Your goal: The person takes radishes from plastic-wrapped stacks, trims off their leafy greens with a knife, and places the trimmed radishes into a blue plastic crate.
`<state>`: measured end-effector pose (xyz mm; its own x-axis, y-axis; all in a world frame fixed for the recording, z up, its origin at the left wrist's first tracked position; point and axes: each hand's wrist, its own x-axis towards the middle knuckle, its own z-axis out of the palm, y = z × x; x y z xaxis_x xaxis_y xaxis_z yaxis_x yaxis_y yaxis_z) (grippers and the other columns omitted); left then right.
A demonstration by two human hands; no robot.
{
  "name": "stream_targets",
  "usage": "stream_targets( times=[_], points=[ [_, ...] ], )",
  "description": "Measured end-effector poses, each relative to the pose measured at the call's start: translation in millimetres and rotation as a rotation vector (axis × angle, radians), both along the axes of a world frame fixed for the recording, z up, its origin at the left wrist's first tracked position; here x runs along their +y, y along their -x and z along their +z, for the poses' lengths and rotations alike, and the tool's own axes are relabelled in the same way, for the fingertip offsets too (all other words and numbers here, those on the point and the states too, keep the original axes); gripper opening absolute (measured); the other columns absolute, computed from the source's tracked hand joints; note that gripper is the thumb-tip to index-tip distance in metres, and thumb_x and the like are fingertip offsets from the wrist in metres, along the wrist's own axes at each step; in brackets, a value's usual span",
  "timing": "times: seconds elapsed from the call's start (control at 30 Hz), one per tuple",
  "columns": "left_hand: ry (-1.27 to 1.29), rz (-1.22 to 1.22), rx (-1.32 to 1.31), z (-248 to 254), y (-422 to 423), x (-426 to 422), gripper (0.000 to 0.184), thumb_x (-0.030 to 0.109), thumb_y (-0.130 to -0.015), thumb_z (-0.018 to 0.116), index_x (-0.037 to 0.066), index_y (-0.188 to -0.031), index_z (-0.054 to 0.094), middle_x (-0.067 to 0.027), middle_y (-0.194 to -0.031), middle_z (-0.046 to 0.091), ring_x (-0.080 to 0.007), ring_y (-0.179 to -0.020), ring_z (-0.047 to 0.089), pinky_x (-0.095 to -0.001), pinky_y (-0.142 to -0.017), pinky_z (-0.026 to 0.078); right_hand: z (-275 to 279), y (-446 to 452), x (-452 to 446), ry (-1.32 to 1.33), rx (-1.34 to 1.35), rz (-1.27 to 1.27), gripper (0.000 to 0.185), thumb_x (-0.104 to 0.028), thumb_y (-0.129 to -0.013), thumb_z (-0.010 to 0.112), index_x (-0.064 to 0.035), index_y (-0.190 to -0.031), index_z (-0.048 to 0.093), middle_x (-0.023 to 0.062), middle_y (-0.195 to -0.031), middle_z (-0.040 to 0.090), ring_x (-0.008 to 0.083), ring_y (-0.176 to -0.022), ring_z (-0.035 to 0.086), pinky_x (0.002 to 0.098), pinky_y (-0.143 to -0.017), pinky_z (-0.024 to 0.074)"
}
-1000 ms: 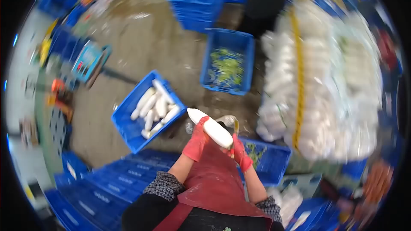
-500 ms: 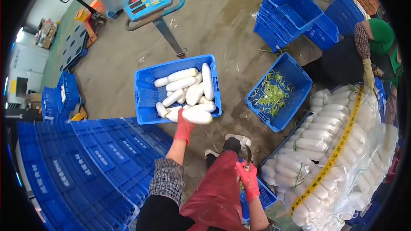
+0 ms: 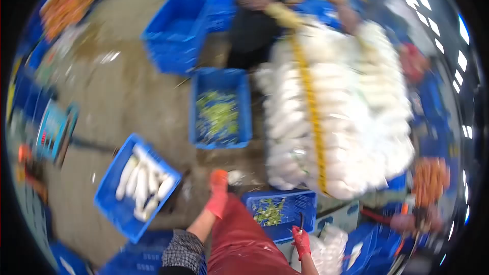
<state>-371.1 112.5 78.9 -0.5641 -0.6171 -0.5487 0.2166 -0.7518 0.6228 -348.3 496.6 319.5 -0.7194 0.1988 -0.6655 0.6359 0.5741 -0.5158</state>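
Note:
My left hand [image 3: 219,194], in a red glove, is over the floor in front of my red apron; no radish shows in it, and blur hides how its fingers are set. At the lower right, my gloved right hand [image 3: 301,242] is closed around a small knife [image 3: 301,221], its dark blade pointing up. The knife is over the edge of a blue crate [image 3: 308,204] with green leaf trimmings [image 3: 269,213] inside. To the left, white radishes [image 3: 141,182] lie in another blue crate [image 3: 109,181].
Bagged white radishes [image 3: 346,117] form a large pile at right, crossed by a yellow strap [image 3: 311,112]. A co-worker's gloved hand [image 3: 283,15] is at its far end. A trimmings crate [image 3: 246,107], stacked crates [image 3: 170,51] and a scale [image 3: 51,130] stand around.
The view has swung right, so the radish crate now appears lower left. My left hand has left the radish it was touching at the crate's near rim. My right hand still grips the knife.

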Motion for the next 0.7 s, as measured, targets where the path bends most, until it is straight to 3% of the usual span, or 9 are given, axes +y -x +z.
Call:
stream_targets(
  times=[0.07,0.13,0.17,0.2,0.27,0.43,0.5,0.57,0.7],
  points=[
    [0.067,-0.328,0.274,83.1,96.8,90.0,0.02,0.01,-0.095,0.056,0.006,-0.114,0.059,-0.0116,-0.11,0.063,-0.0234,-0.106,0.06,-0.04,-0.095,0.051,-23.3,-15.5,25.7,-0.03,0.12,-0.094,0.042,-0.036,-0.089,0.07,-0.0025,-0.113,0.064,0.0025,-0.078,0.066,0.0125,-0.071,0.062,0.0285,-0.055,0.0498],
    [0.455,-0.661,0.236,218.4,165.3,152.2,0.042,0.01,-0.086,0.071,0.003,-0.125,0.056,-0.0115,-0.12,0.061,-0.0218,-0.113,0.059,-0.0368,-0.099,0.048,-42.9,-28.9,35.7,-0.152,0.281,-0.115,0.046,-0.031,-0.087,0.074,0.0034,-0.116,0.062,0.0032,-0.075,0.066,0.0122,-0.069,0.06,0.029,-0.063,0.0483],
    [0.316,-0.642,0.432,257.3,199.5,179.4,0.046,0.011,-0.085,0.073,0.002,-0.126,0.055,-0.0105,-0.12,0.062,-0.0203,-0.113,0.059,-0.0332,-0.1,0.047,-44.1,-36.7,32.3,-0.149,0.294,-0.181,0.046,-0.031,-0.087,0.074,0.0034,-0.116,0.062,0.0032,-0.075,0.066,0.0122,-0.069,0.06,0.029,-0.063,0.0483],
    [0.653,-0.684,0.432,295.7,235.4,195.9,0.045,0.01,-0.086,0.071,0.001,-0.127,0.055,-0.0117,-0.121,0.061,-0.0211,-0.115,0.058,-0.0338,-0.1,0.047,-44.6,-39.5,29.7,-0.075,0.293,-0.326,0.045,-0.03,-0.086,0.074,0.003,-0.115,0.063,0.0028,-0.074,0.065,0.0117,-0.067,0.058,0.0292,-0.062,0.0476],
    [0.885,-0.589,0.581,369.7,302.1,202.8,0.045,0.011,-0.086,0.071,0.002,-0.127,0.055,-0.0128,-0.122,0.061,-0.0223,-0.113,0.059,-0.0341,-0.098,0.047,-20.8,-43.5,15.1,-0.057,0.319,-0.417,0.043,-0.033,-0.087,0.074,-0.0005,-0.113,0.064,0.0038,-0.078,0.067,0.0115,-0.064,0.06,0.0287,-0.057,0.0469],
    [1.059,-0.558,0.626,436.1,501.9,236.5,0.046,0.009,-0.084,0.07,0.005,-0.127,0.055,-0.0135,-0.123,0.06,-0.0253,-0.109,0.06,-0.0363,-0.094,0.049,6.9,-33.1,3.6,-0.045,0.208,-0.645,0.04,-0.034,-0.086,0.073,-0.003,-0.109,0.064,0.005,-0.084,0.07,0.0124,-0.067,0.062,0.0294,-0.054,0.0479],
    [1.129,-0.661,0.557,420.7,585.2,259.1,0.051,0.009,-0.081,0.071,0.007,-0.129,0.054,-0.0145,-0.124,0.06,-0.0281,-0.11,0.06,-0.0373,-0.096,0.049,8.7,-22.2,-4.6,-0.244,0.324,-0.654,0.044,-0.042,-0.089,0.064,-0.0005,-0.103,0.064,0.0148,-0.073,0.057,0.0244,-0.066,0.052,0.0401,-0.064,0.0444],
    [1.251,-0.714,0.503,380.1,658.2,287.8,0.054,0.01,-0.079,0.073,0.007,-0.129,0.054,-0.0152,-0.126,0.058,-0.0303,-0.112,0.058,-0.0384,-0.097,0.048,1.0,-4.4,-8.9,-0.296,0.331,-0.709,0.043,-0.041,-0.089,0.064,0.0003,-0.102,0.064,0.0169,-0.073,0.058,0.028,-0.066,0.054,0.0425,-0.064,0.0448],
    [1.636,-0.682,0.386,397.7,729.8,349.1,0.064,0.012,-0.07,0.078,0.007,-0.129,0.054,-0.0165,-0.132,0.054,-0.035,-0.122,0.051,-0.0414,-0.103,0.044,-13.1,42.9,-10.3,-0.536,0.29,-0.665,0.041,-0.04,-0.088,0.064,-0.0003,-0.097,0.064,0.0195,-0.075,0.06,0.0372,-0.069,0.058,0.0473,-0.063,0.0459]
  ],
)
